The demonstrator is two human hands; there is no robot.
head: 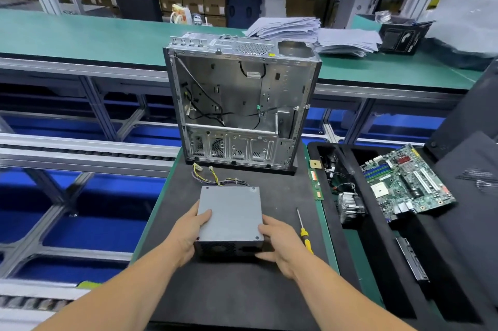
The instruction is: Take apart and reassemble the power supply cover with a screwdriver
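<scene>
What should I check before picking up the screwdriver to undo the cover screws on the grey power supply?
1. Grey metal power supply box flat on the black mat: ok.
2. Left hand and right hand steady it by its near corners: ok.
3. Yellow-handled screwdriver lying free to its right: ok.
4. Corner cover screws in place: three visible, near-left hidden by the thumb: cannot tell.
5. Bundle of coloured wires clear of the lid: ok.
6. Screwdriver tip matches screws: cannot tell.
</scene>
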